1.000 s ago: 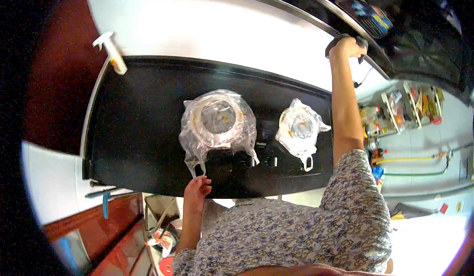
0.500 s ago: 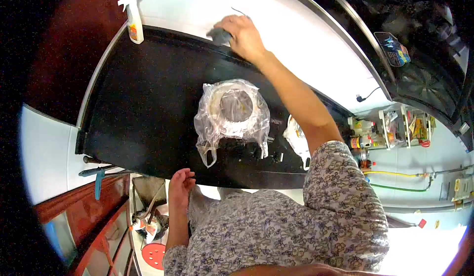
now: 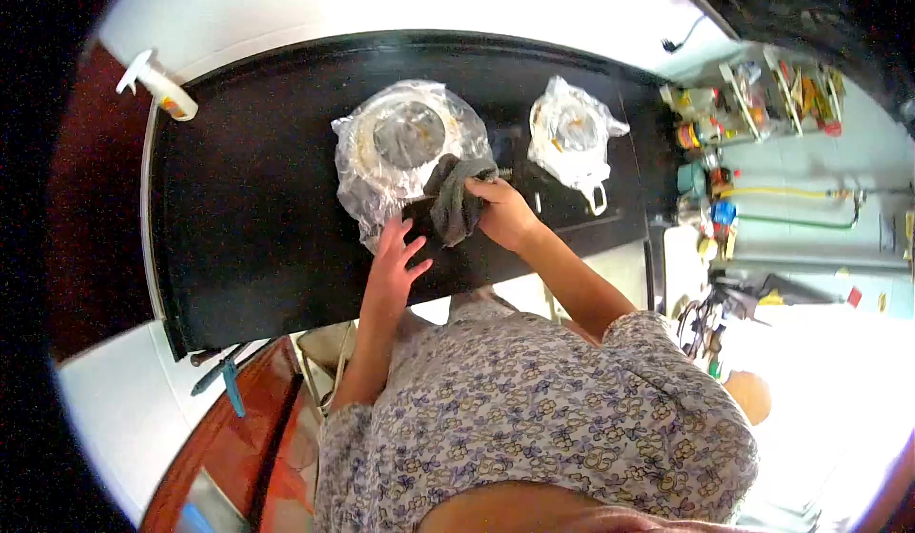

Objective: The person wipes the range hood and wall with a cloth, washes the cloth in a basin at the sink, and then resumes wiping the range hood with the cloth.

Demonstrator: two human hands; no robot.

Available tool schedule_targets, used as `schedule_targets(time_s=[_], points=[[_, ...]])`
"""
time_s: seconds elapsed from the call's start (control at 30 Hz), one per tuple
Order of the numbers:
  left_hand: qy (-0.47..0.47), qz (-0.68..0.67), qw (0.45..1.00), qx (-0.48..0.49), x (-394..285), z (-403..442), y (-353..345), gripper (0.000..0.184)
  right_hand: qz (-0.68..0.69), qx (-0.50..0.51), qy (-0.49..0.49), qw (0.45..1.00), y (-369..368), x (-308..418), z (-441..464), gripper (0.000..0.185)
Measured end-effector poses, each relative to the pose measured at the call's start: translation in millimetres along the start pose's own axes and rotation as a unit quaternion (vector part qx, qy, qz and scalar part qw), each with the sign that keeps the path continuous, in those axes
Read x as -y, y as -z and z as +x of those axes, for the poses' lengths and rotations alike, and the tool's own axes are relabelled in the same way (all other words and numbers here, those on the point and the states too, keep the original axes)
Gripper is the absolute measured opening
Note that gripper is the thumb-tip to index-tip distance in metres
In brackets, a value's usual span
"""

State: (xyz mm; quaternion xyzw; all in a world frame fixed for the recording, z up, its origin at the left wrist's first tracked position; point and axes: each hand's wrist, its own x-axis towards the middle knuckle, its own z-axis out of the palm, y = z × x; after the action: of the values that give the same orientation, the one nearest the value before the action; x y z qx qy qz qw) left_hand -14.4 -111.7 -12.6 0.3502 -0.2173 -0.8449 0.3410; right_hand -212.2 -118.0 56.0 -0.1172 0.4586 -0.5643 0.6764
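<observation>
A dark grey cloth [image 3: 459, 211] hangs bunched from my right hand [image 3: 507, 215], which is closed on it above the front of the black countertop [image 3: 257, 247]. My left hand [image 3: 389, 264] is beside the cloth with its fingers spread and holds nothing. Its fingertips are close to the lower edge of a clear plastic bag [image 3: 357, 190] that covers a stove burner; whether they touch it I cannot tell. The cloth hides part of the bag's right side. Farther right, a second plastic bag [image 3: 569, 163] with a loop handle covers another burner.
A white spray bottle [image 3: 160, 87] stands at the back left corner. On the right wall is a rack [image 3: 753, 104] with bottles and packets, above yellow and green hoses [image 3: 801, 219]. Blue-handled tools [image 3: 227, 381] hang at the front left.
My right hand has come down from the white back wall with the cloth to the front of the counter. My left hand has moved up toward the bag, and its fingers have spread.
</observation>
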Motion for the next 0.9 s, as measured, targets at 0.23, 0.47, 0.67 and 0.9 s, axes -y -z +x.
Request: schedule_targets(time_s=[0.23, 0.47, 0.67, 0.9], points=[[0.064, -0.022, 0.979, 0.193, 15, 16, -35, 0.048, -0.154, -0.041, -0.064, 0.985, 14, -21, -61, 0.031], [0.097, 0.003, 0.981, 0.169, 42, -7, -59, 0.039, -0.101, -0.017, 0.092, 0.990, 52, -33, -112, 0.040], [0.128, 0.011, 0.983, 0.133, 72, -46, -87, 0.042, -0.069, -0.107, 0.126, 0.984, 102, -56, -158, 0.039], [0.114, 0.108, 0.950, 0.270, 153, -93, -140, 0.050, 0.145, -0.091, 0.227, 0.959, 165, -62, -283, 0.043]])
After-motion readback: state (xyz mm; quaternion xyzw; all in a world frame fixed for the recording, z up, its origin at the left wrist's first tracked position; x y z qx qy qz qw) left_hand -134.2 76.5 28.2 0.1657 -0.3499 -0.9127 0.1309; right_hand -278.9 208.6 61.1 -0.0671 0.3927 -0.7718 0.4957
